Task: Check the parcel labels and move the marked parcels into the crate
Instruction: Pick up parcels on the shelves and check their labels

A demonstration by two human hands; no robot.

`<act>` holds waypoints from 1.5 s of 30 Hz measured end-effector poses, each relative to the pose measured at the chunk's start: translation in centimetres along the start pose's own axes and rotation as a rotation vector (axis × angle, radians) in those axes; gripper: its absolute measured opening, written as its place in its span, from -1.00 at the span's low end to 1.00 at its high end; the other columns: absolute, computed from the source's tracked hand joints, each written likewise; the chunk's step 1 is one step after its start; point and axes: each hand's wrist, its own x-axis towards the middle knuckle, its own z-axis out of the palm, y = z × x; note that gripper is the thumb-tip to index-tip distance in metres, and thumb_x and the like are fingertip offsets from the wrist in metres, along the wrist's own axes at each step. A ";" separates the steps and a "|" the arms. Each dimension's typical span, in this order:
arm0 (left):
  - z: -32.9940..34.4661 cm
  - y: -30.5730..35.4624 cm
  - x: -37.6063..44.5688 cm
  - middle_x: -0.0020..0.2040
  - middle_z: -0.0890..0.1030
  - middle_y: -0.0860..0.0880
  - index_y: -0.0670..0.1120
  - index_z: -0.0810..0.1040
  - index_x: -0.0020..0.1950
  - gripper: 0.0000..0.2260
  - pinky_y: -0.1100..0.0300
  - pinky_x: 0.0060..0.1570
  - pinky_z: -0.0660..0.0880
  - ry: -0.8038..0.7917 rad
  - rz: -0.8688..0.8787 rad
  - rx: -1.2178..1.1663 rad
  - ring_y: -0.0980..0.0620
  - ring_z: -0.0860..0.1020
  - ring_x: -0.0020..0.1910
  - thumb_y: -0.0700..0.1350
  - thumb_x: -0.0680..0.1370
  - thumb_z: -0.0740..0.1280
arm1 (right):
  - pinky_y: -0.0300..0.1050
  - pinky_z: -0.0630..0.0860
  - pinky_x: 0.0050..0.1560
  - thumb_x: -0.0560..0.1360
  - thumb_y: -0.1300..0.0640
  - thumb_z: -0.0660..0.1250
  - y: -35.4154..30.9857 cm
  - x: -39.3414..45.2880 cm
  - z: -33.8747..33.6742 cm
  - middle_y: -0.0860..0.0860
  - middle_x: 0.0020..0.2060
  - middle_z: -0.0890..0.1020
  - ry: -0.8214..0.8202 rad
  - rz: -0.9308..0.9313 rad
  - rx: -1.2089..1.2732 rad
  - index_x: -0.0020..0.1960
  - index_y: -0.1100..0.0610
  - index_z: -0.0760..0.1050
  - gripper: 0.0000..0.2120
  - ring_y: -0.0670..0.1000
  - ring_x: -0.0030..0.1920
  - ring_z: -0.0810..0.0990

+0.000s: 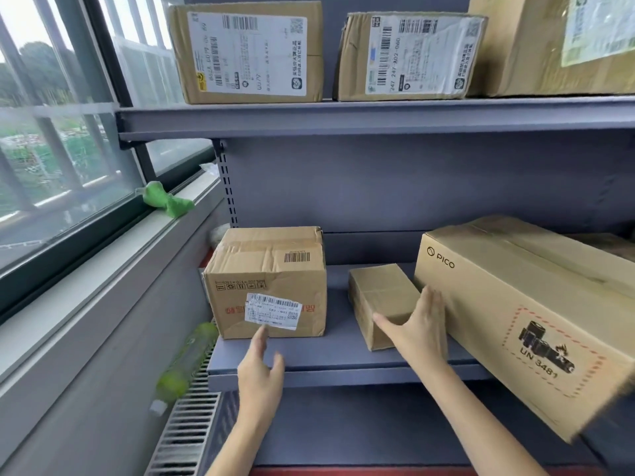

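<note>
On the lower grey shelf (pixel 336 352) a brown parcel (pixel 271 266) stands at the left with a white barcode label on its front. My left hand (pixel 259 372) hovers open just below that label, one fingertip near it. A small plain cardboard parcel (pixel 381 297) lies in the middle of the shelf. My right hand (pixel 421 331) rests on its right end, fingers spread flat, wedged between it and the big PICO box (pixel 522 314), which overhangs the shelf edge. No crate is in view.
The upper shelf (pixel 378 115) carries three labelled parcels: one at the left (pixel 247 53), one in the middle (pixel 409 56), one at the right (pixel 549 46). A window and sill run along the left, with a green toy (pixel 165 201), a green bottle (pixel 185 362) and a radiator grille (pixel 185 438).
</note>
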 end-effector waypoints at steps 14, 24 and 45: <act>3.3 4.6 -1.5 0.26 0.50 0.02 -0.10 0.38 0.37 -0.61 0.35 0.17 0.27 -0.316 0.107 0.034 0.06 0.42 0.32 -0.27 0.54 0.23 | -0.06 0.32 0.22 0.31 -0.12 0.46 2.1 -1.7 -3.3 0.03 0.28 0.31 -0.073 0.125 0.361 0.42 0.15 0.21 -0.19 0.07 0.32 0.32; 2.4 7.8 -1.0 0.42 0.29 0.16 0.02 0.16 0.49 -0.03 0.22 0.35 0.26 -0.575 0.190 -0.089 0.20 0.29 0.37 0.17 0.19 0.55 | 0.02 0.45 0.04 0.40 -0.25 0.15 4.2 -2.3 -9.1 0.18 -0.01 0.57 -0.702 0.511 1.097 0.06 0.15 0.52 -0.49 0.15 0.04 0.51; 1.7 9.1 -2.6 -0.15 0.70 0.10 -0.05 0.57 -0.02 -0.85 0.36 -0.29 0.53 -0.319 -0.052 -0.563 0.16 0.66 -0.15 -0.20 0.43 0.40 | -0.26 0.52 0.04 -0.01 -0.13 0.60 1.0 -4.8 -5.2 -0.03 0.00 0.69 -0.380 -0.028 1.142 0.00 0.05 0.60 -0.38 -0.07 0.07 0.62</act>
